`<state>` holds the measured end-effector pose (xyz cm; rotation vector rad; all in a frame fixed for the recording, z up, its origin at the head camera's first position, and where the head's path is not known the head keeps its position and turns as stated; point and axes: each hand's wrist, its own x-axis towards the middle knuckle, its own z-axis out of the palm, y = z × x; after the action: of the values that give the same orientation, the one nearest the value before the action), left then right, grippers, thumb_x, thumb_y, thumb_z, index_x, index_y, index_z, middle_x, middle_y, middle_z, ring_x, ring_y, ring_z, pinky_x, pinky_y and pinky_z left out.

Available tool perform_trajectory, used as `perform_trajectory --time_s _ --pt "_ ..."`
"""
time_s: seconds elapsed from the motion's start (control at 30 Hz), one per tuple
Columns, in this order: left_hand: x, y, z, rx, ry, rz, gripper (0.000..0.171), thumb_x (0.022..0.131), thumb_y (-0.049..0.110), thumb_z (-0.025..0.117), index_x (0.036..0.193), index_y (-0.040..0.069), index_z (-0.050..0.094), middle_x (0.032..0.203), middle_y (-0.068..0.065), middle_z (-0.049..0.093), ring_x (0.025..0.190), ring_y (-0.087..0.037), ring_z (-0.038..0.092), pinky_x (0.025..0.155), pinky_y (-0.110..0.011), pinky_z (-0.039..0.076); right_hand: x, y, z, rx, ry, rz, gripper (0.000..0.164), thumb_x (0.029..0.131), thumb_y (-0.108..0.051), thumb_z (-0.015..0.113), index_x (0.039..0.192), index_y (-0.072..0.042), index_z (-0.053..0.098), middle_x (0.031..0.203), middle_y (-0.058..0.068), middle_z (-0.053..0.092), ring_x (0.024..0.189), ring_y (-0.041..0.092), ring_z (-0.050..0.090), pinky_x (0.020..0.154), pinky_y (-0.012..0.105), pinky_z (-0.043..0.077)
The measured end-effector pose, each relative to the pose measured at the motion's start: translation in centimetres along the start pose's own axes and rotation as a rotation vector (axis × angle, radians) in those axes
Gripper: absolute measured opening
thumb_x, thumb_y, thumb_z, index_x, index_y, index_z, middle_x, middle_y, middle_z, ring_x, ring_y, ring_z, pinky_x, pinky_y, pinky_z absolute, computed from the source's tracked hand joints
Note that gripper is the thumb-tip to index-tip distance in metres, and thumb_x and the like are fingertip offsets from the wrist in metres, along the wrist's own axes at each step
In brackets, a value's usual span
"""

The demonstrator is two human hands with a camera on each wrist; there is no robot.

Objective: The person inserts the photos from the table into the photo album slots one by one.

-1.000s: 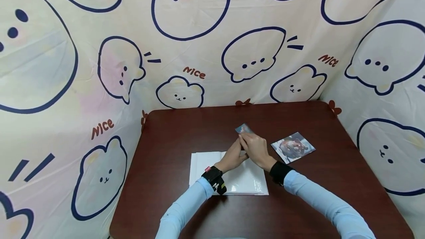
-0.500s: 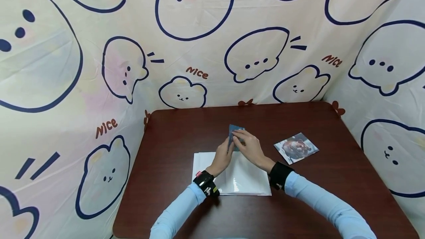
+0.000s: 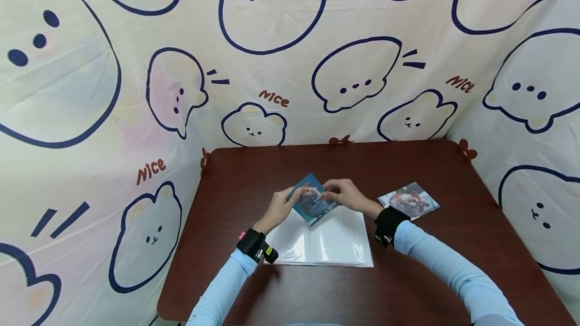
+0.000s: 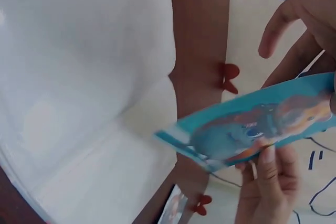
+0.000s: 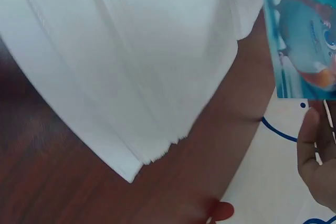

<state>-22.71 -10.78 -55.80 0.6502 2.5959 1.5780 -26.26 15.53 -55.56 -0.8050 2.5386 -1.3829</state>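
Observation:
A blue picture card (image 3: 312, 200) with a cartoon animal printed on it is held tilted above an open album (image 3: 323, 240) with white, glossy sleeve pages. My left hand (image 3: 277, 209) grips the card's left edge, and my right hand (image 3: 346, 194) pinches the opposite side between thumb and fingers. Up close in the left wrist view, the card (image 4: 257, 124) slants over the table beyond the pages, with the right hand's fingers at its lower edge. The right wrist view has the card (image 5: 304, 40) at its upper right, partly cut off.
Another picture card (image 3: 412, 200) lies on the brown table (image 3: 254, 170) to the right, close to my right wrist. Black camera straps wrap both wrists. A cloth backdrop (image 3: 208, 19) with cartoon drawings rises behind the table and along its sides.
The blue card has come toward me and turned so its printed face shows. My hands have drawn apart to its two sides, the left one shifting left.

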Motion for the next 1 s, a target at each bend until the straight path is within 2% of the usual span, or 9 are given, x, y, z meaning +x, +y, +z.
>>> perform_trajectory --time_s 0.17,0.3,0.4,0.47,0.53,0.6,0.7,0.77,1.0 --pt "0.2 -0.3 -0.2 -0.019 0.001 -0.022 0.036 0.108 0.026 0.056 0.135 0.004 0.065 0.125 -0.018 0.072 0.111 -0.032 0.071 0.092 -0.043 0.059 -0.2 1.0 -0.1 0.044 0.010 0.016 0.014 0.099 0.000 0.066 0.111 0.002 0.074 0.093 0.015 0.075 0.076 0.021 0.066 0.064 0.021 0.051" --pt "0.2 -0.8 0.6 -0.046 0.125 -0.020 0.051 0.105 0.025 0.062 0.150 0.005 0.048 0.139 -0.022 0.062 0.125 -0.037 0.063 0.099 -0.050 0.056 -0.2 2.2 -0.7 0.067 0.109 0.067 0.015 0.099 0.001 0.065 0.112 0.006 0.071 0.095 0.020 0.074 0.076 0.019 0.068 0.065 0.028 0.057" --pt "-0.3 -1.3 1.8 -0.025 0.246 0.015 0.045 0.105 0.020 0.063 0.145 0.002 0.050 0.134 -0.022 0.061 0.127 -0.036 0.059 0.103 -0.049 0.052 -0.1 3.2 -1.1 0.138 0.185 0.133 0.022 0.101 0.001 0.063 0.121 0.010 0.065 0.104 0.027 0.071 0.083 0.018 0.069 0.074 0.039 0.062" --pt "-0.7 -1.5 2.8 0.025 0.259 0.059 0.035 0.104 0.013 0.063 0.135 -0.001 0.057 0.126 -0.020 0.064 0.119 -0.035 0.062 0.101 -0.044 0.053 0.1 3.7 -1.4 0.207 0.209 0.169 0.028 0.102 0.001 0.060 0.127 0.014 0.058 0.112 0.033 0.068 0.088 0.020 0.069 0.079 0.046 0.063" --pt "-1.0 -1.7 3.8 0.122 0.201 0.116 0.028 0.102 0.010 0.065 0.127 -0.002 0.062 0.119 -0.018 0.066 0.112 -0.033 0.065 0.098 -0.041 0.054 0.2 4.1 -1.5 0.266 0.221 0.213 0.033 0.104 0.000 0.058 0.133 0.016 0.054 0.116 0.035 0.065 0.091 0.022 0.069 0.083 0.050 0.062" --pt "-1.2 -1.9 4.9 0.232 0.079 0.172 0.027 0.102 0.012 0.066 0.126 -0.001 0.065 0.121 -0.016 0.068 0.114 -0.030 0.065 0.099 -0.039 0.055 0.4 4.5 -1.4 0.308 0.212 0.247 0.036 0.105 0.000 0.056 0.136 0.017 0.050 0.118 0.036 0.063 0.092 0.023 0.069 0.086 0.052 0.061" --pt "-1.2 -2.2 6.3 0.409 -0.095 0.252 0.033 0.102 0.019 0.067 0.131 0.003 0.064 0.130 -0.013 0.067 0.127 -0.029 0.062 0.107 -0.038 0.051 0.5 4.9 -1.3 0.345 0.186 0.289 0.038 0.106 -0.001 0.054 0.138 0.017 0.047 0.116 0.033 0.062 0.093 0.022 0.069 0.090 0.053 0.060" --pt "-0.9 -2.4 7.1 0.508 -0.178 0.281 0.039 0.102 0.025 0.068 0.136 0.006 0.062 0.137 -0.013 0.063 0.135 -0.030 0.057 0.113 -0.039 0.048 0.7 5.1 -1.2 0.357 0.176 0.299 0.037 0.106 -0.001 0.053 0.138 0.017 0.045 0.113 0.029 0.062 0.093 0.022 0.069 0.091 0.052 0.060" --pt "-0.5 -3.0 9.2 0.711 -0.335 0.306 0.049 0.104 0.034 0.064 0.145 0.008 0.057 0.155 -0.019 0.051 0.149 -0.034 0.043 0.123 -0.042 0.036 1.1 5.5 -0.5 0.389 0.184 0.358 0.035 0.107 -0.002 0.051 0.137 0.016 0.044 0.110 0.025 0.064 0.093 0.021 0.070 0.096 0.053 0.058"
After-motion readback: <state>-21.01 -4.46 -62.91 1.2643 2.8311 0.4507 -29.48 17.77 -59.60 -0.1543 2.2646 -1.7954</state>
